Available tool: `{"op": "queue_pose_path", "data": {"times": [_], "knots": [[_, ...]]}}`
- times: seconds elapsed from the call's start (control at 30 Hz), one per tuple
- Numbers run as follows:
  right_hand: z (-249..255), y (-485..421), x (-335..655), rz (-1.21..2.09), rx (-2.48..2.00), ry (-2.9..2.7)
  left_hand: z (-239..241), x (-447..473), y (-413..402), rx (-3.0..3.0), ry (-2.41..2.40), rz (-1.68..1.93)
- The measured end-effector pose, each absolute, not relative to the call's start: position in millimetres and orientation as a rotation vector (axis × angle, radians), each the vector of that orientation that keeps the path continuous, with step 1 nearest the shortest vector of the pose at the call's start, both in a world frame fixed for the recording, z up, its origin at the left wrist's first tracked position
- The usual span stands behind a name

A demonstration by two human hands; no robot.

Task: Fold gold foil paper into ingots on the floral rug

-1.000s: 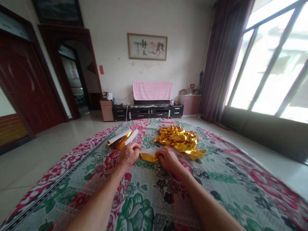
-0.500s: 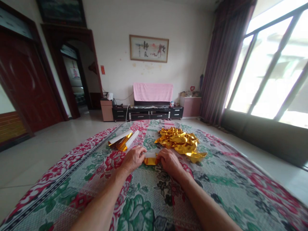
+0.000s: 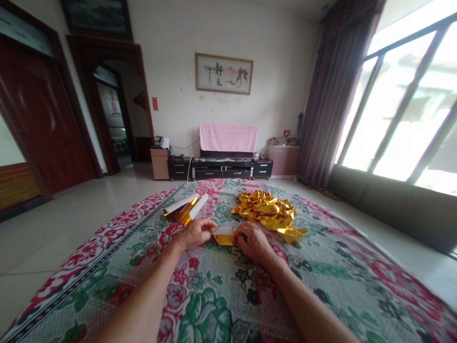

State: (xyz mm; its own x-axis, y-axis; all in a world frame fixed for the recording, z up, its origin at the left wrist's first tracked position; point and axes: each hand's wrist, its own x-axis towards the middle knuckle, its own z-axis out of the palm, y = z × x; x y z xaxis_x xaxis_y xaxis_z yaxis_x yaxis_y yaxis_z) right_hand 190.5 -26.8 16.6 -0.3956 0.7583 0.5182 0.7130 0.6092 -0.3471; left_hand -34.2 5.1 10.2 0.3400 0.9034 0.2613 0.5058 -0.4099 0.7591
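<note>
Gold foil strip (image 3: 224, 239) sits between the two hands, mid-surface (image 3: 321, 259), white side showing along its far edge, left end slanted. Right hand (image 3: 253, 239): fingers curled, pinching the strip's right end. Left hand (image 3: 197, 232): thumb and fingertips drawn together just beside the strip's left corner; can't tell if they grip it. Crumpled gold pile (image 3: 266, 209) lies beyond the right hand, one loose piece jutting toward the near right; rolled sheets (image 3: 183, 209), gold and white, lie just beyond the left hand. Band of patterned cloth runs between pile and rolls; wide stretch of it between the forearms too. Surface's curved far edge is near the pile; right edge well apart from the right hand.
</note>
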Motion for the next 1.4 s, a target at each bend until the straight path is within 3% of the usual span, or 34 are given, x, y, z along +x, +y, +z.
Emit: {"op": "queue_pose_path", "data": {"times": [0.27,0.6,1.4], "knots": [[12.2,-23.8,190.8,0.055,-1.149,-2.175,14.1,-25.3,-0.4,2.346,1.325,0.895],[18.5,-25.6,195.7,0.144,-1.071,-2.273,30.0,-27.3,-4.3,2.584,1.109,0.543],[16.4,-24.9,201.9,0.146,-1.053,-2.275,17.3,-30.2,-4.6,2.404,1.239,0.878]]}}
